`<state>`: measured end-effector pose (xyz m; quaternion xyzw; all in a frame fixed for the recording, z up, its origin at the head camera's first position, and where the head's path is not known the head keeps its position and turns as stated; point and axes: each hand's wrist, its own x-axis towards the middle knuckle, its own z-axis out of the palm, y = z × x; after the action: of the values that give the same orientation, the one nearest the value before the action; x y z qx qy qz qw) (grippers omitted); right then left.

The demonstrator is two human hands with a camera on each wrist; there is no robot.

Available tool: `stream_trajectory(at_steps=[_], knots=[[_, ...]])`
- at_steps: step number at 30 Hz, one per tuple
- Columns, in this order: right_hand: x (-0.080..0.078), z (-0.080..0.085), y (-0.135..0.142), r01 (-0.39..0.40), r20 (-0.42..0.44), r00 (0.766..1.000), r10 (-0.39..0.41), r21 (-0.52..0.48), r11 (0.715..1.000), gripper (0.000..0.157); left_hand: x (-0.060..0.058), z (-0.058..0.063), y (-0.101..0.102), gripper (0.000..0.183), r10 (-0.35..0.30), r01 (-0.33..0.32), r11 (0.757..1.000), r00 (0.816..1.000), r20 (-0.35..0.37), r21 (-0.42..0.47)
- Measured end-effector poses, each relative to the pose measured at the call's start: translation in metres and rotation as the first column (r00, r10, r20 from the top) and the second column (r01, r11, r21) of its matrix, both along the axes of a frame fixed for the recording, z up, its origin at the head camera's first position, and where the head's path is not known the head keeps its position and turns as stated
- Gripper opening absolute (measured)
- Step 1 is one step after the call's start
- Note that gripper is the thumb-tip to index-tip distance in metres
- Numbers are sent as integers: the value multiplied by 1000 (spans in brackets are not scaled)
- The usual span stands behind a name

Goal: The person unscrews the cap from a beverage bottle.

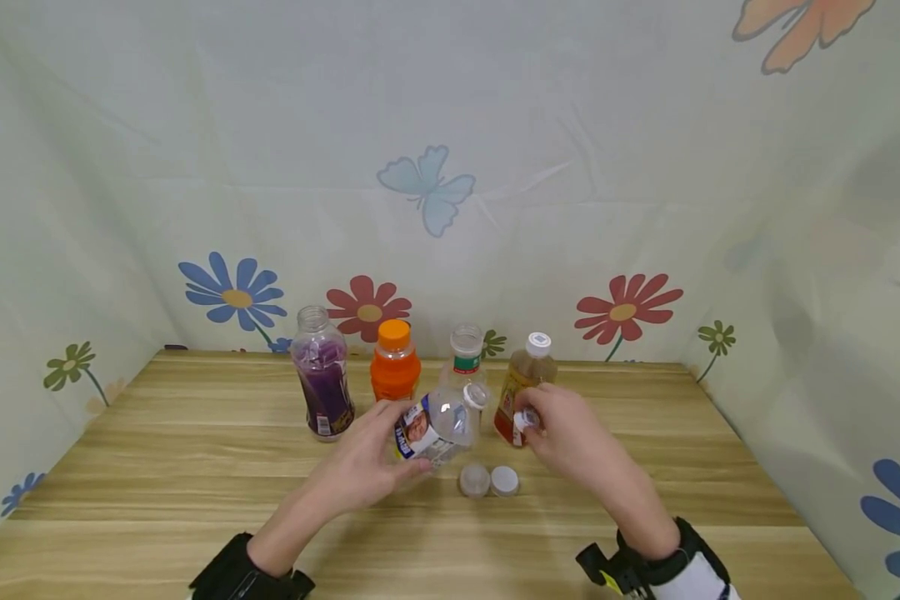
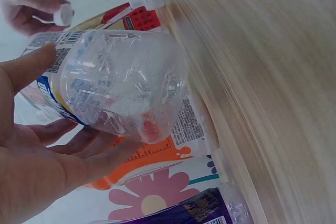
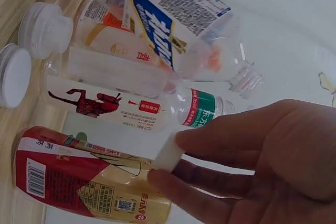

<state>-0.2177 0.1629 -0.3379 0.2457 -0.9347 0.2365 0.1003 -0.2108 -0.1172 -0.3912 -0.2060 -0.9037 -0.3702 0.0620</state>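
Observation:
My left hand grips a clear plastic bottle with a blue and white label around its body. The bottle is tilted, its uncapped mouth pointing up and to the right. Between thumb and fingers, my right hand pinches a small white bottle cap, a short way right of that mouth. Cap and bottle are apart. In the right wrist view the threaded neck shows bare. On the table below the bottle lie a translucent cap and a white cap, side by side.
Along the back of the wooden table stand an uncapped bottle with purple contents, an orange-capped bottle, a clear uncapped bottle with a green neck band and a white-capped amber bottle. A flowered cloth hangs behind.

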Motion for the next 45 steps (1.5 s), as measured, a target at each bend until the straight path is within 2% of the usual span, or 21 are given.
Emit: stream_trajectory(at_steps=[3,7,14,21,26,34,45], knots=[[-2,-4,1,-25,47,999,21,84,996,21,1,0,0,72,1,0,1000,1000,-13,19],[-4,-9,-1,-55,158,987,30,159,986,19,1,0,1,71,10,-9,999,1000,-16,39],[-11,-19,-3,-55,261,965,5,185,981,18,1,0,1,69,12,-11,999,1000,-9,51],[-20,-33,2,-54,300,954,-16,225,973,15,1,1,1,69,21,-21,998,1000,0,56],[-25,-44,5,-78,318,948,-9,258,963,19,1,1,1,69,17,-16,998,1000,-6,62],[-24,-49,2,-96,362,932,-13,282,955,22,1,2,2,69,31,-30,998,999,-9,48],[-27,-58,-3,-106,373,928,-13,296,949,25,1,2,2,70,34,-33,999,999,-16,37]])
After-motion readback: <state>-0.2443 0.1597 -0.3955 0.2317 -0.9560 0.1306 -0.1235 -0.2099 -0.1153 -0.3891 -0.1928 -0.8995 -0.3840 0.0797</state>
